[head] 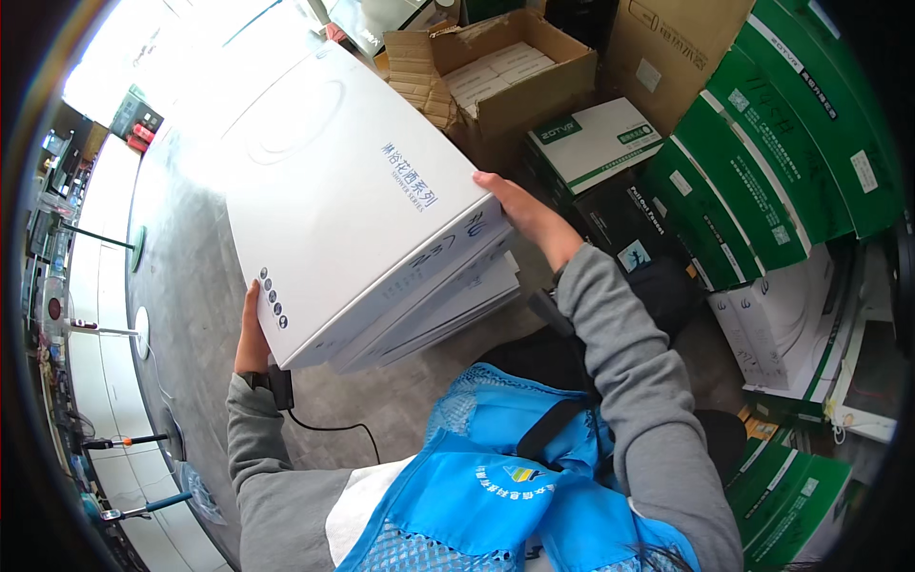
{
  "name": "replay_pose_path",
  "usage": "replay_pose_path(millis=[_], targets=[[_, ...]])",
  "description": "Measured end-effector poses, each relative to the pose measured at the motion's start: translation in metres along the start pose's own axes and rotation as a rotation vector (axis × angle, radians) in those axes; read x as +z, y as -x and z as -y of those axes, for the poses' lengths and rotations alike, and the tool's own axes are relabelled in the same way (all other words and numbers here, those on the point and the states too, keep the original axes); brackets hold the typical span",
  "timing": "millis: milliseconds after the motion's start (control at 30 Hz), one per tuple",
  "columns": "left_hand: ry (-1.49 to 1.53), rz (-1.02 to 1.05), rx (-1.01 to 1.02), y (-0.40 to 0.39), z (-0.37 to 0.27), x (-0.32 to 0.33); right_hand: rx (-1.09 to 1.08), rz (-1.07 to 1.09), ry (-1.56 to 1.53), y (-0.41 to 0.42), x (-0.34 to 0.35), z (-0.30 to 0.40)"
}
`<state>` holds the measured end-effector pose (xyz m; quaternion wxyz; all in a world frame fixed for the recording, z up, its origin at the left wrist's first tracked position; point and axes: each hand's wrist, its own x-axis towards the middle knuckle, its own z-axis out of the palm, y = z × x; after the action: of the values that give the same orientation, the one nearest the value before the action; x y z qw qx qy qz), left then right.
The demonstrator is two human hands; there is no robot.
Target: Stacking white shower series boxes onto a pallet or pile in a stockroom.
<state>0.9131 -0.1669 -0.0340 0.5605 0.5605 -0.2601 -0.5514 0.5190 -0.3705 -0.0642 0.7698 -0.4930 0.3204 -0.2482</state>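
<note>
Between my two hands is a large white cardboard shower-set box (pixel 336 207), its printed top face up and tilted. My left hand (pixel 251 332) grips its near left edge; the fingers are hidden behind the box. My right hand (pixel 525 207) holds the right corner, thumb on the top edge. Handwritten marks show on the box's side. Directly below it are more white boxes (pixel 457 300), stacked unevenly; whether they touch the held box cannot be told.
Right of me stand green and white boxes (pixel 772 143), a black faucet box (pixel 629 222) and white boxes (pixel 768 329). An opened brown carton (pixel 536 93) holds small white boxes. Along the left are stands with round bases (pixel 141 332) and white cabinets (pixel 93 286).
</note>
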Motion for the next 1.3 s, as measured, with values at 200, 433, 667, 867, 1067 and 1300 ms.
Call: replay_pose_path(millis=[200,433,667,867,1067,1300], targets=[[-0.032,-0.135,0.013,0.021,0.002,0.025,-0.109,0.076,-0.131,0.011,0.006,0.005],[0.112,-0.137,-0.063,0.065,0.041,0.036,-0.090,0.050,-0.063,0.055,-0.011,0.003],[0.168,0.047,-0.272,0.156,0.074,0.038,-0.021,0.000,0.058,0.192,-0.023,-0.024],[0.040,0.375,-0.392,0.103,0.043,-0.008,0.275,0.101,0.088,0.209,-0.042,-0.018],[-0.076,0.389,-0.352,0.012,0.017,-0.033,0.164,-0.007,0.268,0.122,-0.055,-0.008],[-0.060,0.261,-0.075,-0.068,0.016,-0.057,0.203,0.043,0.033,0.103,-0.042,-0.002]])
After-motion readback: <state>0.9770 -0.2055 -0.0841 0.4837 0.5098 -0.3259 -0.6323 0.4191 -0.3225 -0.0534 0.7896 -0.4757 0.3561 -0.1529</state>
